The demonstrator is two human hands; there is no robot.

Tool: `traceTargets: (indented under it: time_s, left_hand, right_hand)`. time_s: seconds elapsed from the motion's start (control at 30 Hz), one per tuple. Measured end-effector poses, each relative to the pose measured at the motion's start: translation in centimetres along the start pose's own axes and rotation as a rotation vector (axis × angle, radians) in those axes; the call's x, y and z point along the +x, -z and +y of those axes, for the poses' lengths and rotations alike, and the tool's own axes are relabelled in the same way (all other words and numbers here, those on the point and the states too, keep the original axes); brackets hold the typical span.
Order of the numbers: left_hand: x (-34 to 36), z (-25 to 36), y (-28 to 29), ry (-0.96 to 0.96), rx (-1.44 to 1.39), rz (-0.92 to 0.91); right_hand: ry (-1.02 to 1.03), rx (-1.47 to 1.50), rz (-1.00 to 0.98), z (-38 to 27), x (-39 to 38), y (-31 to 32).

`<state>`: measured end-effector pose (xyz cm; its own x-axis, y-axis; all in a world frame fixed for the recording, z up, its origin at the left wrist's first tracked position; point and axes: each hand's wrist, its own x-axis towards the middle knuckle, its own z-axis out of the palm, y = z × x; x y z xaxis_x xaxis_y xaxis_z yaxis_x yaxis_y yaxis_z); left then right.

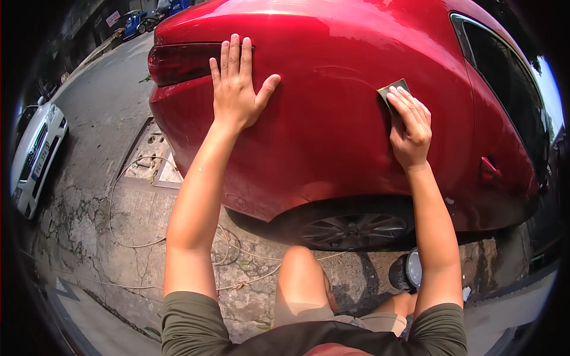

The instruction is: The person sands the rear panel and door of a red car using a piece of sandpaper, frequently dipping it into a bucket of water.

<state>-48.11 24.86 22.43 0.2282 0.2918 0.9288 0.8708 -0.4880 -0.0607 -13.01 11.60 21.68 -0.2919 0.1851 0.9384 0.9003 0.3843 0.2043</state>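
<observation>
A glossy red car (332,142) fills the upper middle, its rear side panel in front of me. My left hand (237,98) lies flat on the paint with fingers spread, beside the dark tail light (178,64). Farther right, my right hand (411,133) holds a small dark grey sheet, apparently sandpaper (401,83), against the panel above the wheel arch. Its fingers press on the sheet, and one paler edge shows. Faint curved streaks mark the paint to the left of the sheet.
Below the panel is the car's rear wheel (354,230). A dark bucket (399,275) with whitish contents stands near my right arm. A thin beige hose or cable (135,245) winds over the cracked concrete. At far left a white car (39,155) stands on the road.
</observation>
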Motion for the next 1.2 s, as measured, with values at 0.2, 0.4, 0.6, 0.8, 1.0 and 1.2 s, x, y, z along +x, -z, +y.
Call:
traceTargets:
  time_s: [0.2,0.4,0.6,0.8,1.0,1.2]
  left_hand:
    - [4.7,14.0,-2.0,-0.283,-0.048,-0.067]
    - [4.4,19.6,-3.2,-0.401,-0.096,-0.056]
    - [0.0,5.1,1.4,0.219,0.015,0.053]
    - [-10.2,12.5,1.0,0.146,-0.019,-0.01]
    - [-13.7,21.3,-2.5,0.081,-0.039,0.099]
    - [-15.3,18.8,-1.7,0.003,0.083,0.212]
  right_hand:
    - [-1.271,0.875,0.627,-6.9,-20.0,7.7]
    - [-2.183,1.272,0.94,-11.8,-37.4,19.4]
    - [-2.143,1.015,0.544,-5.5,-48.7,21.9]
    - [-2.065,1.121,0.791,-2.2,-55.3,21.3]
    - [-1.951,1.153,0.829,-1.3,-61.1,22.2]
    - [-2.135,0.784,0.735,-0.2,-57.0,20.9]
